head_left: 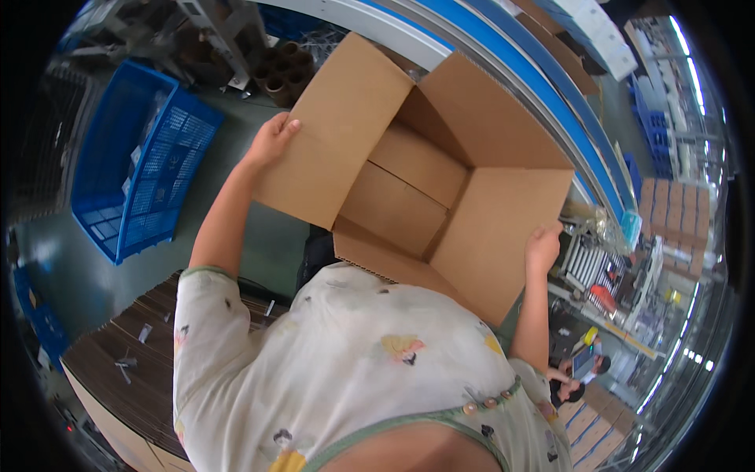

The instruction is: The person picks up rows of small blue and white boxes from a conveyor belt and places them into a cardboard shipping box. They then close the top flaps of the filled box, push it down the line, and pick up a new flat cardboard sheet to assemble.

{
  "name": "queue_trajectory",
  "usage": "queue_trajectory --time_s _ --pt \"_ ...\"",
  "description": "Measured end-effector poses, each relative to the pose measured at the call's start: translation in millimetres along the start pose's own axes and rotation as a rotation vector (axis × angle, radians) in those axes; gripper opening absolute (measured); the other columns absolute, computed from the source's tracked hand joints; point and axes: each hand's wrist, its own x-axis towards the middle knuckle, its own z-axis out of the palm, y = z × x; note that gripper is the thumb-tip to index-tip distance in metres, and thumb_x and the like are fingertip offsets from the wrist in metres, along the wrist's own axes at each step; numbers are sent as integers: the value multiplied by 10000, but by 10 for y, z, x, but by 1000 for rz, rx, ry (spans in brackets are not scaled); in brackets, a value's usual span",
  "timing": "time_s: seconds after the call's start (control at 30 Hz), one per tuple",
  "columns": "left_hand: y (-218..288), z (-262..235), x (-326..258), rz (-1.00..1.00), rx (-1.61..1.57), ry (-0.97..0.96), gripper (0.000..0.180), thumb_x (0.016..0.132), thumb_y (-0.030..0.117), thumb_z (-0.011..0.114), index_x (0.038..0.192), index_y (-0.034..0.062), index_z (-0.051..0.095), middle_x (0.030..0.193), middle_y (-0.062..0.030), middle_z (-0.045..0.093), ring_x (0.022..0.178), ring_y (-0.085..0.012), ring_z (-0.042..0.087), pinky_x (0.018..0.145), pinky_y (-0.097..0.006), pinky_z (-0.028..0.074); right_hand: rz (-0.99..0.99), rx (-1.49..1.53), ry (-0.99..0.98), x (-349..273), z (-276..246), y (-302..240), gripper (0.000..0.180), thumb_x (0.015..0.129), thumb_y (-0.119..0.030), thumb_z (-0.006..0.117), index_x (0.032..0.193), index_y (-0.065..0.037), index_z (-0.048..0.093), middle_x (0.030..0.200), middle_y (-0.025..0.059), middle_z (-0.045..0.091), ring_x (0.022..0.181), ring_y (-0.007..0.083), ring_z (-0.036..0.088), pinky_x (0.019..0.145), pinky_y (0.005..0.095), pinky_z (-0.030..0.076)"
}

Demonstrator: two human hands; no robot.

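In front of my body is a brown cardboard box [397, 199], its top flaps spread outward and its inside bare down to the folded bottom flaps. My left hand [273, 140] grips the outer edge of the left flap, thumb on top and the other fingers hidden beneath. At the right flap's outer edge, my right hand [543, 248] is closed on the cardboard, its fingertips mostly out of sight behind it. The box is tilted, its near side close against my shirt.
Beyond the box runs a conveyor [503, 59] with blue edging. A blue plastic crate [169, 157] stands on the floor at left, near several cardboard tubes [279, 82]. Stacked flat cardboard [130, 346] lies at lower left. Farther right are stacked cartons [675, 208] and other people [568, 387].
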Motion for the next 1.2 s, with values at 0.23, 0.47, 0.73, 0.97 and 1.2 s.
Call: queue_trajectory --time_s 0.23,0.47,0.73,0.97,1.2 --pt "-57 1488 200 19 951 245 849 753 498 540 1308 -63 226 1363 -271 208 1264 -440 171 994 -565 171 -8 35 28 83 17 5 232 832 -186 480 982 -32 392 720 244 583 720 439 558 615 503 434" --pt "-73 1475 451 -25 556 38 462 777 277 578 1167 40 507 1019 -182 589 942 -311 567 808 -378 439 82 132 -31 347 175 889 356 879 -358 420 878 -2 441 707 250 578 677 440 557 603 496 446" --pt "-180 1619 593 19 351 95 396 797 230 575 1165 93 524 974 -130 625 924 -252 593 787 -335 444 931 1346 -913 289 3216 1796 757 844 -623 176 1315 -50 325 1297 119 413 1183 285 396 960 414 341" --pt "-165 1757 616 -21 347 203 400 821 209 551 1196 87 482 1023 -128 605 962 -242 578 809 -324 433 756 1243 -774 511 2851 1224 539 866 -480 342 1138 -43 502 1042 100 573 958 239 544 827 375 431" --pt "-118 1827 581 13 366 252 445 818 180 544 1226 43 431 1104 -200 547 1028 -330 525 868 -362 409 -366 998 -974 -86 -365 73 476 757 -207 607 1173 -16 476 1133 200 526 1091 287 480 928 328 368"
